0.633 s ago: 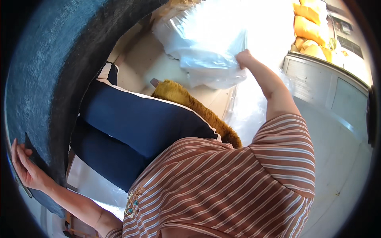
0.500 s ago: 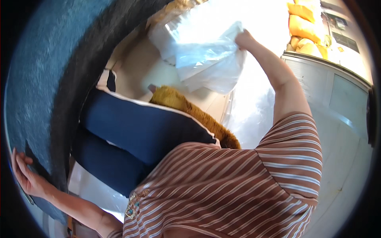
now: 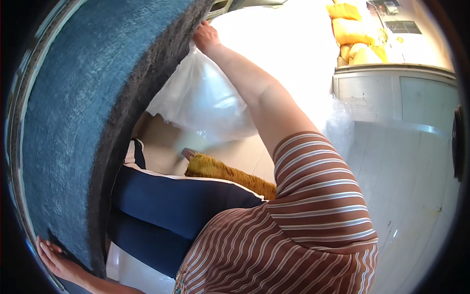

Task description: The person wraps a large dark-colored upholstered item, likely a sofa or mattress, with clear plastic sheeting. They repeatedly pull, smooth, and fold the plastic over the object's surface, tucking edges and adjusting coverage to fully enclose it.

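My right hand (image 3: 206, 36) is closed on the gathered top of a translucent white plastic bag (image 3: 203, 100). It sits against the dark plush edge (image 3: 139, 90) of a wide, blue, furry surface (image 3: 93, 93). The bag hangs down beside that edge, its lower part spread out above the floor. At the lower left, my left hand (image 3: 55, 258) rests on the near part of the blue plush, its fingers stretched out and holding nothing that I can see.
Beside my dark trousers lies a mustard-coloured furry roll or seat edge (image 3: 227, 171). A grey cabinet (image 3: 367, 95) stands on the right, with orange and yellow packages (image 3: 352, 32) above it. Clear plastic (image 3: 340, 120) hangs near the cabinet. Glare washes out the upper middle.
My right hand has swung left with the plastic bag, from over the bright area to the plush edge. My left hand has stayed on the blue plush and appears lower in view.
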Motion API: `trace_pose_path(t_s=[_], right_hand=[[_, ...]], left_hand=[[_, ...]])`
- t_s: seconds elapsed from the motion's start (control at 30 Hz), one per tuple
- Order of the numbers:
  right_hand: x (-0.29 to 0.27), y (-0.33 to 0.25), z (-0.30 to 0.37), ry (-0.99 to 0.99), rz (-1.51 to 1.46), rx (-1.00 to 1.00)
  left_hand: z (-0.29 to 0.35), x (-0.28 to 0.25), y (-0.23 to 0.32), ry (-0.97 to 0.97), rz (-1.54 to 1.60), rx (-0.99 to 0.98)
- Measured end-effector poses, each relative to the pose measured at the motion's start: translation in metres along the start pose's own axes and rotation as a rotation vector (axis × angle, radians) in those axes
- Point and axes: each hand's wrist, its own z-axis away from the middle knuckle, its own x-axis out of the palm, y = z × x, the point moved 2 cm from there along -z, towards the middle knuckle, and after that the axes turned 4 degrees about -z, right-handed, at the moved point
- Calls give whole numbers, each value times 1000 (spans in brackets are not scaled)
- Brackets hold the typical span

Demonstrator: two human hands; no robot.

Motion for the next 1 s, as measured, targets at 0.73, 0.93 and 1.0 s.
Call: trace_pose_path(t_s=[0.73,0.93,1.0], right_hand=[[30,76,189,37,-789,1085],[-30,65,179,416,-1798,1146],[-45,73,184,339,-1468,1055]], left_hand=[[0,9,-1,-15,259,19],[3,1,0,30,226,35],[5,10,14,74,133,89]])
